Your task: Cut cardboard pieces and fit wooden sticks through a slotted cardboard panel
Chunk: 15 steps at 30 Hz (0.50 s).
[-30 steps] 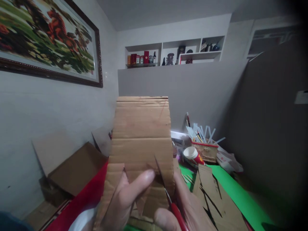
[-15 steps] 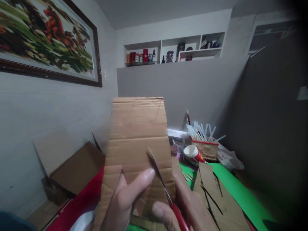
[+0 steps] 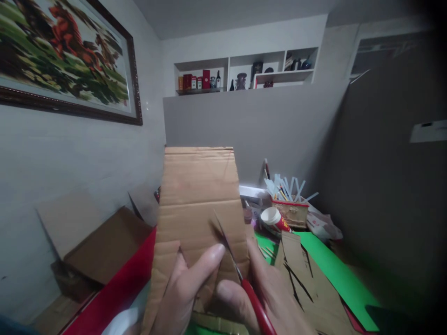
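Observation:
A tall piece of brown cardboard [image 3: 200, 186] stands up in front of me, creased across and marked with a thin red line near its top right. My left hand [image 3: 185, 284] grips its lower part, thumb on the near face beside a cut notch. Red-handled scissors [image 3: 256, 304] are in my right hand [image 3: 268, 293], fingers wrapped round the handle. Their blade points up and left across the cardboard's near face, just right of my left thumb. The other blade and the cardboard's lower edge are partly hidden by my hands.
Cut cardboard [image 3: 314, 288] lies on a green sheet [image 3: 342, 279] at the right. Behind it are a tipped paper cup [image 3: 274, 218], a box of pale sticks [image 3: 291, 211] and a plastic bag [image 3: 324, 226]. An open carton [image 3: 108, 242] stands at the left by a red panel [image 3: 115, 288].
The view has shifted slightly right. The cardboard's top sits a little lower and leans back a bit more. Both hands keep their hold, and the scissors have barely moved against the cardboard.

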### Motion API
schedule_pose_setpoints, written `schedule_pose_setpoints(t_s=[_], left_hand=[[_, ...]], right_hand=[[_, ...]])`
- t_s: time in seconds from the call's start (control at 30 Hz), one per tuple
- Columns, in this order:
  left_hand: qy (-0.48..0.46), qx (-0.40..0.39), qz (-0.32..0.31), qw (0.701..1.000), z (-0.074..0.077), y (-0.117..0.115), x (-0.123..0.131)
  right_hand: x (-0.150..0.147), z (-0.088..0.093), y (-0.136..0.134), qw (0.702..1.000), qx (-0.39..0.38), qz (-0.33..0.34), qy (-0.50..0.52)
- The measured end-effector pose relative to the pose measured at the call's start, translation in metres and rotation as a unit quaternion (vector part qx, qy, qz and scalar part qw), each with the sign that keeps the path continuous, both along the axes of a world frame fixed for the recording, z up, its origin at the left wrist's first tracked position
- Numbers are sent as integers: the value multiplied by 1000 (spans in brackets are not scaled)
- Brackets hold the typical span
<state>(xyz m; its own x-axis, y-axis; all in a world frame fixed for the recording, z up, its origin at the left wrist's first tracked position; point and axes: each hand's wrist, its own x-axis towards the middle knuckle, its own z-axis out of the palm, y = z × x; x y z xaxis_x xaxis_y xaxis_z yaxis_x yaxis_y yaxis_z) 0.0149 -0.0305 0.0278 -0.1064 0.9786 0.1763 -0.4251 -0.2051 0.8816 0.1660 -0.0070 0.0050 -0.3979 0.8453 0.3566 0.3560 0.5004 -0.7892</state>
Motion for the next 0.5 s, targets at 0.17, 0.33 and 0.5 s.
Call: schedule_pose_setpoints(t_s=[0.17, 0.33, 0.5], left_hand=[[35, -2, 21, 999, -9, 9, 1], [-7, 18, 54, 998, -11, 19, 1], [39, 39, 167, 985, -11, 26, -5]], right_hand=[[-1, 6, 2, 992, -124, -13, 5], [-4, 11, 5, 988, -131, 60, 51], [-7, -1, 14, 972, -195, 99, 86]])
